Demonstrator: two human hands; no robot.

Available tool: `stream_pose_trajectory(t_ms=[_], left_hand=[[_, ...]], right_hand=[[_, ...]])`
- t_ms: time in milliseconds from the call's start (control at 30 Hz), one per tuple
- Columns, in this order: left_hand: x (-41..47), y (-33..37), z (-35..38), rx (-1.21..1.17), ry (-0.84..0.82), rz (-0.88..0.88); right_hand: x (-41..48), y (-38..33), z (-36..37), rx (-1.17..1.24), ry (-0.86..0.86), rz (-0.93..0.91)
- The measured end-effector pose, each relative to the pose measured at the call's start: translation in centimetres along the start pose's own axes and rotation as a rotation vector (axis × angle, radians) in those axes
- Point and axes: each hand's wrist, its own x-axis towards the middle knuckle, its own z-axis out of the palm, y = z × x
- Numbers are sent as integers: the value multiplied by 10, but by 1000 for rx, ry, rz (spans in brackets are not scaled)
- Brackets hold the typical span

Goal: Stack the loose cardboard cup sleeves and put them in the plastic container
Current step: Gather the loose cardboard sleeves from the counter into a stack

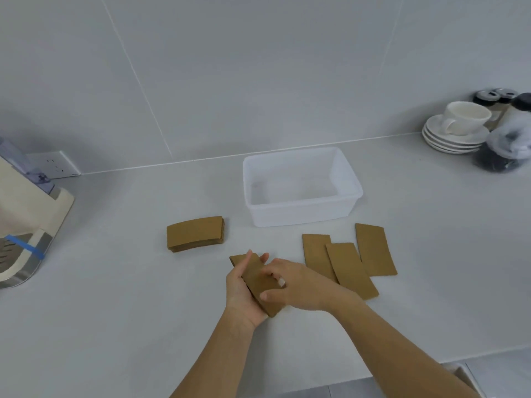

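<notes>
My left hand (241,294) cradles a small stack of brown cardboard sleeves (254,275) from below, just above the counter. My right hand (298,285) grips the same stack from the right, fingers on top. A squared-up pile of sleeves (194,233) lies to the upper left. Three loose sleeves lie flat to the right: one (316,252), one overlapping it (352,270), and one farther right (375,248). The white plastic container (301,216) stands behind them with nothing inside.
A cup on stacked saucers (457,133) and dark-lidded jars (505,139) stand at the back right. A cream appliance (26,225) sits at the left edge by a wall socket (54,165). The counter's front edge (402,369) runs at lower right.
</notes>
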Motion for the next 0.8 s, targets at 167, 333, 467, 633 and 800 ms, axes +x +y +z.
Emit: stream_pose_trajectory(t_ms=[167, 333, 467, 633, 800], left_hand=[[8, -9, 17, -48, -95, -36], [17, -20, 26, -47, -93, -49], [19, -27, 31, -33, -102, -63], [22, -33, 34, -17, -107, -76], [19, -35, 39, -11, -98, -80]], right_hand=[[-22, 15, -37, 156, 168, 164], [-28, 53, -34, -285, 549, 407], [-34, 86, -11, -295, 622, 571], [-35, 97, 8, -435, 695, 569], [-37, 87, -3, -411, 647, 514]])
